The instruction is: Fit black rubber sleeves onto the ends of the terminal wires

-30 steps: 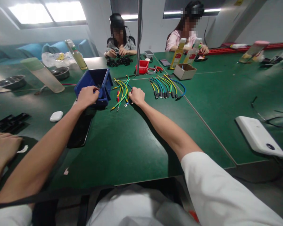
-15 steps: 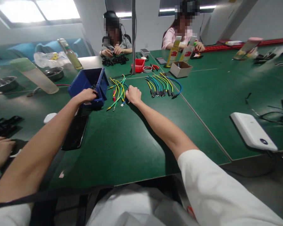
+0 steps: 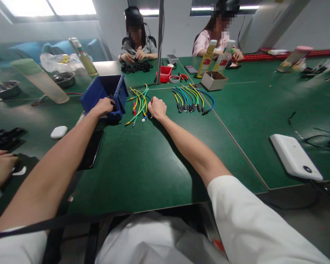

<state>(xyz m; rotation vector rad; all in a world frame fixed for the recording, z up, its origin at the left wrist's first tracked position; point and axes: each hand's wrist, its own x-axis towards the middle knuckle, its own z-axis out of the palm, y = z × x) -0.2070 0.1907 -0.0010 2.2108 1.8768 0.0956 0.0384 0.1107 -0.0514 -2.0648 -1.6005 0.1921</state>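
My left hand (image 3: pixel 104 106) reaches over the front lip of a blue plastic bin (image 3: pixel 119 95), its fingers curled down among small dark parts. The fingertips are hidden, so what they pinch does not show. My right hand (image 3: pixel 157 108) is closed at the right side of a loose pile of cables (image 3: pixel 139 104), mostly yellow and green with ring terminals. A blue cable runs into that hand, and a terminal shows just below it. To the right lies a neat row of cables (image 3: pixel 188 99) in yellow, green and blue, with black sleeves at their near ends.
A black phone (image 3: pixel 92 152) and a white case (image 3: pixel 58 132) lie near my left forearm. Another person's hand (image 3: pixel 1 167) rests at the left edge. A pole (image 3: pixel 160 40), red bin (image 3: pixel 165 75), cardboard box (image 3: pixel 214 81) and bottles stand farther back. A white power bank (image 3: pixel 294 157) lies right.
The view has shifted slightly. My left hand stays in the blue bin, and my right hand remains closed beside the cable pile. The cable row looks unchanged.
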